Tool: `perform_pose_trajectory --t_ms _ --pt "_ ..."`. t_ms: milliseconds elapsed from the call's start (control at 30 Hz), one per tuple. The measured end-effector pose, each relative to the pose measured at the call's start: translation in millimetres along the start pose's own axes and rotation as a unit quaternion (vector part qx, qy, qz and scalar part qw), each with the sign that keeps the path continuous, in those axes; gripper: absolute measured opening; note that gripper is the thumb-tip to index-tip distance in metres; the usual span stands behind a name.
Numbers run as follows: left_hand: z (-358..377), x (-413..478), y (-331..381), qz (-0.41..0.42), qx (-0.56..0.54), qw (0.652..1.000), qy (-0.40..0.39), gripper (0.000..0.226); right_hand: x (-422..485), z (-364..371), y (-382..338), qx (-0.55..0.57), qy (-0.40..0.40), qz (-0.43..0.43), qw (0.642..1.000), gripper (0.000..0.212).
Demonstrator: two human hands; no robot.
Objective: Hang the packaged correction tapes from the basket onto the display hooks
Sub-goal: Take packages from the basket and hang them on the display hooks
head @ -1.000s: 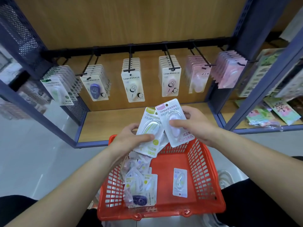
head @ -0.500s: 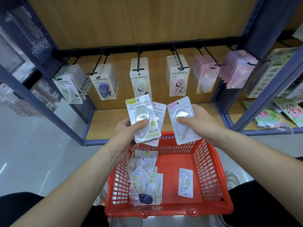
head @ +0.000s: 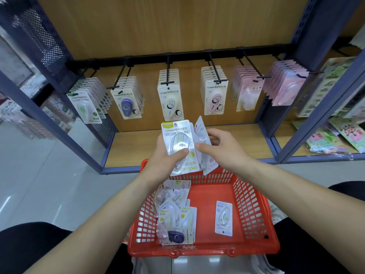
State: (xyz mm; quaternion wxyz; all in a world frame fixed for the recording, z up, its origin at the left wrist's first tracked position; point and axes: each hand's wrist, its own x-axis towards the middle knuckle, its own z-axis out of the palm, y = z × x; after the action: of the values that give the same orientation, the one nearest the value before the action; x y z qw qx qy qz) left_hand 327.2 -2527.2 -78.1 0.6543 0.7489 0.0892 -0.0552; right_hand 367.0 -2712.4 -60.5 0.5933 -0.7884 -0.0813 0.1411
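We have the left hand [head: 165, 161] closed around a green-labelled packet [head: 180, 145], thumb pressed across its clear blister and fingers behind the card, holding it upright above the far rim of the red basket [head: 254, 206]. Our right hand [head: 221, 150] pinches a pink-labelled packet [head: 203, 133] just behind and to the right of the green one, thumb in front and fingers curled behind, so the two cards overlap. We cannot tell whether further packets sit between them.

Below the hands, the basket holds a loose pile of packets [head: 176, 212] against its left side, with a dark blue correction tape [head: 175, 236] at the near end of the heap. A single packet [head: 223, 218] lies flat and apart on the basket floor toward the right.

Beyond the hands a black rail [head: 183, 54] carries six hooks, each loaded with a row of carded tapes. From left to right we see green packs [head: 85, 107], purple packs [head: 127, 103], cream packs [head: 170, 99], pink packs [head: 215, 97], pale pink packs [head: 248, 93] and another pink row [head: 286, 88]. Under them runs a wooden shelf [head: 134, 147] framed in blue metal. A neighbouring shelf on the right holds flat colourful sheets [head: 335, 137]. Our dark-clothed knees [head: 29, 246] flank the basket on the pale floor [head: 49, 175].
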Motion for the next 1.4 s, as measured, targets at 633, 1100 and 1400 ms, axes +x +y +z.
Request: perform_pose_trajectory --t_ms 633,1100,1400 --pt "-43.2 11.2 11.7 -0.023 -0.067 0.990 0.120 0.074 9.2 -37.3 -12.1 -0.027 0.031 0.029 0.999 0.027" --pt "-36.4 -7.3 16.6 -0.002 -0.071 0.997 0.038 0.079 3.5 -40.1 -20.8 0.049 0.017 0.002 0.999 0.023" --pt "-33.2 -5.6 21.6 0.006 -0.080 0.997 -0.005 0.080 4.4 -44.0 -19.8 0.075 0.045 -0.021 0.996 0.018"
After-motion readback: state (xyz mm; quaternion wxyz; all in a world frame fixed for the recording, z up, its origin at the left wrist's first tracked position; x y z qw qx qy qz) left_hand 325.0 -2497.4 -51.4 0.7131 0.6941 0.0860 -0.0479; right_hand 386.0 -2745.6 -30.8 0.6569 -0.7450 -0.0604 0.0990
